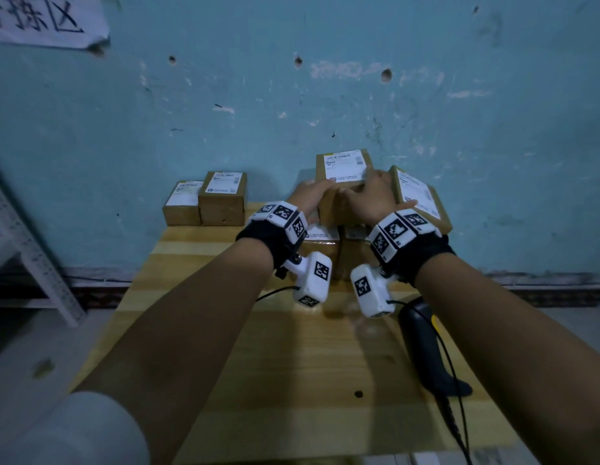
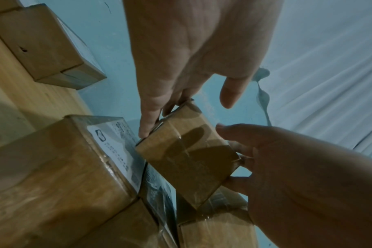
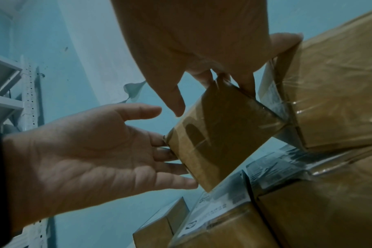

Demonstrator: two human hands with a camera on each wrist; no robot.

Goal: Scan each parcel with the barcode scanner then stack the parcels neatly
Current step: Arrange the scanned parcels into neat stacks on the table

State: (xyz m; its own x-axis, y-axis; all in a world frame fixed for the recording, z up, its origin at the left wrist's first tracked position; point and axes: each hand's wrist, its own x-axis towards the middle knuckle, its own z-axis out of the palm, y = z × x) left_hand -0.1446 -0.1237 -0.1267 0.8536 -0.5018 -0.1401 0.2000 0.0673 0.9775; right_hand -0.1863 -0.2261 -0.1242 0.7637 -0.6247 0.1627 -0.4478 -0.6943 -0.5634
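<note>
A parcel (image 1: 343,182) is held atop the stack between the left hand (image 1: 312,196) and right hand (image 1: 372,199), fingers gripping its sides

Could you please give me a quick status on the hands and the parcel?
Left hand and right hand both hold the top parcel on the stack. Scanner lies on table. Tilted parcel leans alongside.

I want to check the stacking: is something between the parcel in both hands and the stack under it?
Nothing visible. The parcel, held by the left hand and right hand, sits over the lower parcels; a tilted parcel leans beside it.
</note>
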